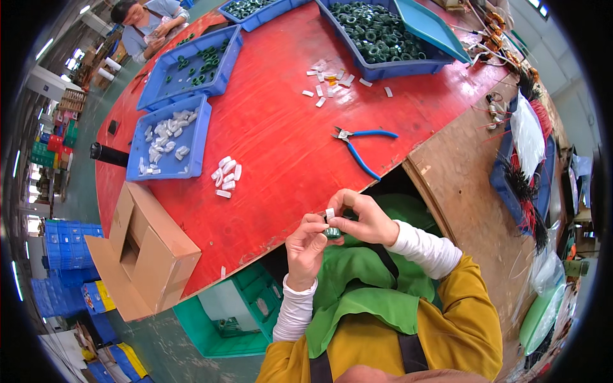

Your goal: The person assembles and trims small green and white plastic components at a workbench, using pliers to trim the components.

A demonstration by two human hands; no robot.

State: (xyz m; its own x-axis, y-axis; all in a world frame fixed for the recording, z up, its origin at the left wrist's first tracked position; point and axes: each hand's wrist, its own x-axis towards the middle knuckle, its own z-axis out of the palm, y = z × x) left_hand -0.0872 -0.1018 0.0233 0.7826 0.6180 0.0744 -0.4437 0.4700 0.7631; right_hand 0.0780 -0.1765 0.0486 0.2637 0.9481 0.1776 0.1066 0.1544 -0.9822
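My left hand [305, 246] and my right hand [361, 218] meet just off the near edge of the red table [281, 140], above my green apron. Together they pinch a small dark green ring [332, 232], and a small white plastic piece [330, 213] sticks up between the fingertips. A little pile of white plastic pieces [227, 175] lies on the table to the left of my hands. Blue-handled pliers [361, 143] rest on the table just beyond my hands.
Blue trays hold white pieces [167, 147] and green rings [191, 67], [377, 32]. More white pieces [332, 80] are scattered far out. An open cardboard box [143, 252] sits at the left edge. A green crate [230, 313] stands below. Another person [150, 22] sits across. Wires [527, 185] lie right.
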